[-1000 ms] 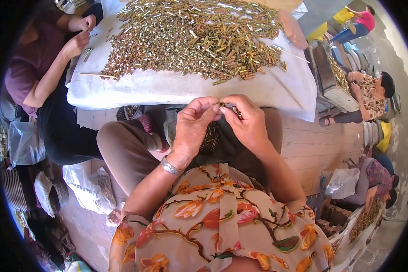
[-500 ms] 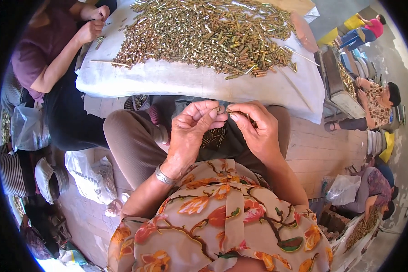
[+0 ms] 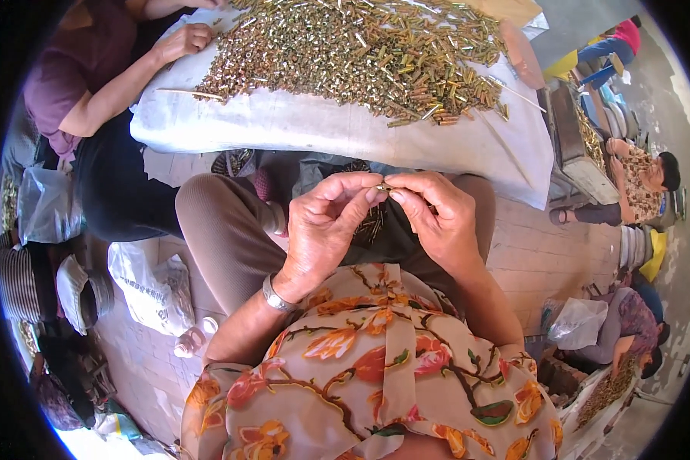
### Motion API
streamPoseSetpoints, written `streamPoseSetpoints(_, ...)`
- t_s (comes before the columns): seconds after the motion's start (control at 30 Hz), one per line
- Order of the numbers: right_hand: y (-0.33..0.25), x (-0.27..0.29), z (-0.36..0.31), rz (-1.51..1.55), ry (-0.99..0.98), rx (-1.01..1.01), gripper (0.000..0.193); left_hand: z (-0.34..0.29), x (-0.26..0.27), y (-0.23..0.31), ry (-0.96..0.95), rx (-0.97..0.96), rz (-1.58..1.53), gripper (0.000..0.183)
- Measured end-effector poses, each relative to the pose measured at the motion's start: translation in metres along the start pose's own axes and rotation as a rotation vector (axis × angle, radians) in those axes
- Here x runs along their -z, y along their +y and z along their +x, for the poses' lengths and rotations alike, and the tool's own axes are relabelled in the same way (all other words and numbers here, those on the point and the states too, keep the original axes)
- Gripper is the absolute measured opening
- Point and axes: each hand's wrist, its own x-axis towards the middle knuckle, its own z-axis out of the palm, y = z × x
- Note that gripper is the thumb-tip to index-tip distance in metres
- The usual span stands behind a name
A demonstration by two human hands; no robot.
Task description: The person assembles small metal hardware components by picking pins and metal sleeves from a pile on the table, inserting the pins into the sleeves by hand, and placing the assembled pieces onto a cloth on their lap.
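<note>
My left hand (image 3: 320, 222), with a metal bracelet (image 3: 276, 294) on its wrist, pinches a small brass-coloured metal fitting (image 3: 383, 186) between thumb and fingertip. From the other side, my right hand (image 3: 439, 217) grips the same spot with thumb and forefinger. The two sets of fingertips almost touch, and they hide most of the fitting. Below the hands, more finished-looking metal fittings (image 3: 369, 224) lie in the dark lap area between my knees. Ahead, a large pile of brass-coloured nuts and short tubes (image 3: 322, 61) covers much of the white-clothed table (image 3: 245, 126).
Across the table's left corner a co-worker's hand (image 3: 184, 42) rests by the pile. Thin sticks (image 3: 188, 93) lie on the cloth. A white plastic bag (image 3: 152, 291) and a bottle (image 3: 192, 340) stand on the floor at left. Other people sit along the right.
My hands have come together, the left fingertips closing in on the piece at the right fingertips. The co-worker's hands have moved from in front of the body toward the pile.
</note>
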Motion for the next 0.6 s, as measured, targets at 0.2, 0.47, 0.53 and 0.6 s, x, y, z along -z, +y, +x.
streamPoseSetpoints(0.2, -0.0014, 0.0015, -0.0009, -0.03, -0.019, 0.045, 0.019, -0.0013, 0.001, 0.0016, -0.006, 0.017, 0.05, 0.018)
streamPoseSetpoints(0.47, -0.0001, 0.0005, 0.0024, -0.051, -0.03, 0.093, 0.017, -0.002, 0.004, -0.0032, -0.008, -0.058, 0.228, 0.017)
streamPoseSetpoints(0.53, 0.0014, 0.0023, 0.0038, -0.051, -0.039, 0.097, 0.016, -0.0025, 0.0053, -0.0035, -0.016, -0.036, 0.216, 0.017)
streamPoseSetpoints(0.6, 0.0039, 0.0064, 0.0039, -0.006, -0.118, 0.049, 0.013, -0.0016, 0.0081, 0.003, -0.047, 0.027, 0.116, 0.016)
